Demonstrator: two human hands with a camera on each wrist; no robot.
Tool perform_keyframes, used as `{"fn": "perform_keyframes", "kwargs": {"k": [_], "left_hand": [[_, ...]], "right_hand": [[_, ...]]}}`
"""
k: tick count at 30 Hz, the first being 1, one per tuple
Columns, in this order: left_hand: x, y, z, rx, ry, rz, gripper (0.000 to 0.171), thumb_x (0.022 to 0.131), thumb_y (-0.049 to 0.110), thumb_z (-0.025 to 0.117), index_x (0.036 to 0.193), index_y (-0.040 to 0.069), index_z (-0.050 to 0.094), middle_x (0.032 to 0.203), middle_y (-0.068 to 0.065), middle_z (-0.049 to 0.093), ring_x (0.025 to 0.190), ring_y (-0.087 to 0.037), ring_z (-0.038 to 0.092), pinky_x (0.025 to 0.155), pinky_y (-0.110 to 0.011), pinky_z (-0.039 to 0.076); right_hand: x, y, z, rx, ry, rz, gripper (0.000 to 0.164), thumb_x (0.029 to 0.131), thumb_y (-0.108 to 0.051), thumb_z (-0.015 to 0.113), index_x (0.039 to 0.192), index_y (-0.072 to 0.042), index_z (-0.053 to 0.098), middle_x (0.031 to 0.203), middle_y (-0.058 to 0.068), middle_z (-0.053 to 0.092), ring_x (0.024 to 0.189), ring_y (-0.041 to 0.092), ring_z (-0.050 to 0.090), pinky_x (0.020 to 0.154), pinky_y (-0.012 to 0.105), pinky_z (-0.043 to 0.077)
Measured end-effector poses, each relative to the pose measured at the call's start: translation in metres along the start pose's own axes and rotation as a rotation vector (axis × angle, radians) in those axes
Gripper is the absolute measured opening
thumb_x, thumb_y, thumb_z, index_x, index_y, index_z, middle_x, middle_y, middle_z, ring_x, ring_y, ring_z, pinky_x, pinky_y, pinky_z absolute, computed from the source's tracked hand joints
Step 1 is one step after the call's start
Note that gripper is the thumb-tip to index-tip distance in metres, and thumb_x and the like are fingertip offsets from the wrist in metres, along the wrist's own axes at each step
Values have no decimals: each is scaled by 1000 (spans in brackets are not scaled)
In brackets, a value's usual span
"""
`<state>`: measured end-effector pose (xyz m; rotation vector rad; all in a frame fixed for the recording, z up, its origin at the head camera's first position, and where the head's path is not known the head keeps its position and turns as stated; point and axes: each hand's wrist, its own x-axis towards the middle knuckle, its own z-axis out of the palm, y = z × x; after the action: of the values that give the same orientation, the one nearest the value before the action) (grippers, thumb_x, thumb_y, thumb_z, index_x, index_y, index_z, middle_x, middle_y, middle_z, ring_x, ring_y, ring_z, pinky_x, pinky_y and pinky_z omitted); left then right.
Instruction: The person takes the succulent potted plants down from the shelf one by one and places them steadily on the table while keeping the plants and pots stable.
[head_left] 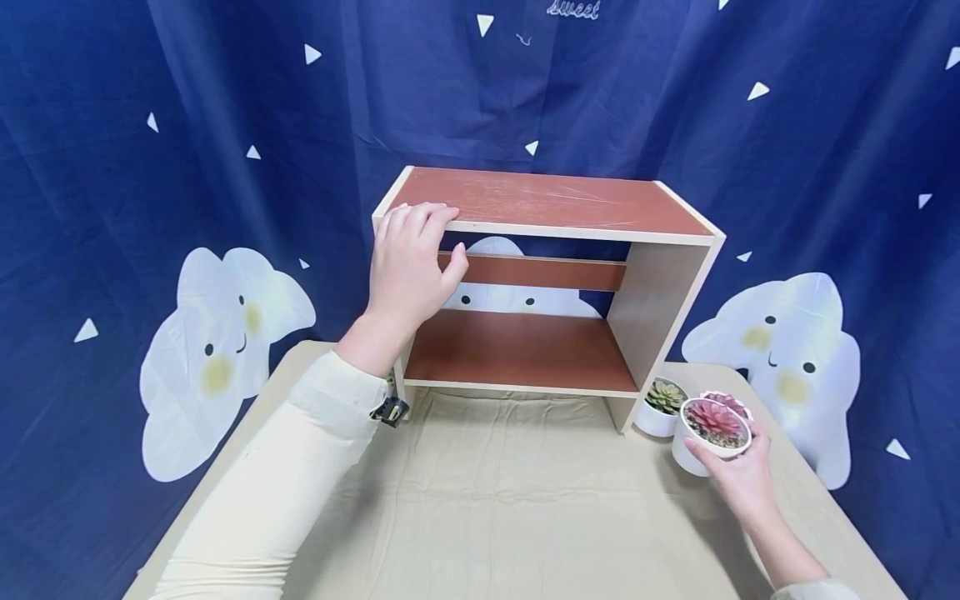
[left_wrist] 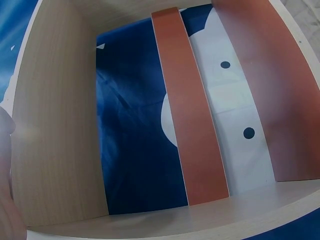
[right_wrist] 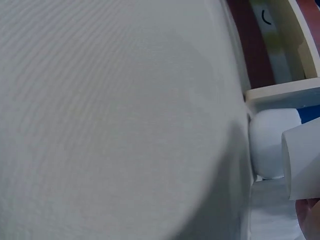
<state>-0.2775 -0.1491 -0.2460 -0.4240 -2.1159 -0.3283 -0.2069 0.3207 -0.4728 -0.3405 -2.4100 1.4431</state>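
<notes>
A small two-tier shelf (head_left: 525, 200) with reddish-brown boards and pale wood sides stands on the cloth-covered table. My left hand (head_left: 408, 262) rests on its upper front left corner, fingers over the top edge and thumb apart below. The shelf's inside, with a reddish-brown crossbar (left_wrist: 192, 110), fills the left wrist view. At the right, my right hand (head_left: 742, 475) grips a white pot with a red succulent (head_left: 714, 421), tilted slightly. The pot's white side (right_wrist: 306, 160) shows in the right wrist view.
A white pot with a green succulent (head_left: 663, 398) stands beside the shelf's right leg. Another reddish succulent (head_left: 727, 403) is partly hidden behind the held pot. A blue curtain (head_left: 480, 92) with cloud prints hangs behind the table (head_left: 487, 508). Something greenish shows by my left wrist.
</notes>
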Motion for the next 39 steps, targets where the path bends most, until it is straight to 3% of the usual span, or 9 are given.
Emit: {"fn": "perform_keyframes", "kwargs": {"k": [25,39], "left_hand": [[1,1,-1,1,10,4,46,92,32,56,131,10,63,130,-10,61,122,-31,52,111,-45,33],[0,0,1,-1,-7,-7,46,93,32,55,132,10,63,131,-9,61,122,-31,52,111,-44,32]], "right_hand": [[1,27,12,-11,-34,31,107,83,-27,81,153,3,6,149,34,25,136,46,31,118,53,18],[-1,28,16,-9,-43,29,104,83,-23,81,152,5,8,150,34,22,134,45,32,115,55,22]]}}
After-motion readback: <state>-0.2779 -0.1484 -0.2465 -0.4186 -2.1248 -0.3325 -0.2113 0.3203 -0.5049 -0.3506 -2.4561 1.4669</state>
